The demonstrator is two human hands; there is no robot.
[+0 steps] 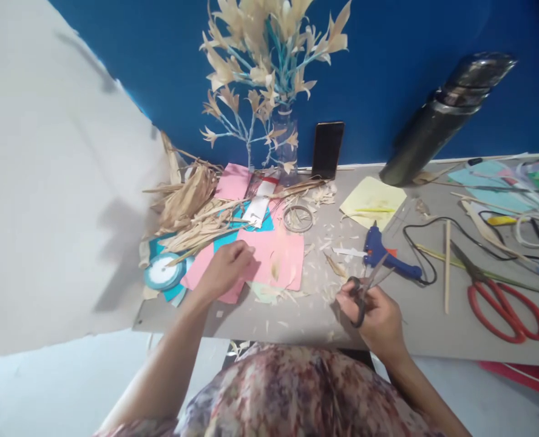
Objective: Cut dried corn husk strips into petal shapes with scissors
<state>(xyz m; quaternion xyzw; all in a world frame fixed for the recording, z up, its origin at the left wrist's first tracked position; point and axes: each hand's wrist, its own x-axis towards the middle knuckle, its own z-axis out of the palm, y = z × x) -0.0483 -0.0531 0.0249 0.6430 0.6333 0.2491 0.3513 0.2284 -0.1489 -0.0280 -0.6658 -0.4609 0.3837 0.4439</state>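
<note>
My left hand (227, 268) rests over pink paper (274, 261) with its fingers curled together. Whatever it may hold is hidden or too small to make out. Near the table's front edge, my right hand (381, 318) is closed on small scissors (366, 294) with dark handles. Their blades are parted and point toward the blue glue gun (388, 256) lying just beyond. Pale husk scraps are scattered between my hands. A dried husk piece (336, 265) lies just above my right fingertips, and a roll of tape (298, 218) sits farther back.
Dried husks (187, 203) and a ribbon spool (164, 271) lie left. Behind stand husk flowers (264, 73) in a clear bottle (285, 142), a phone (328, 150) and a dark flask (442, 121). Red-handled scissors (508, 309), a stick (447, 267) and a black cord (408, 227) lie right.
</note>
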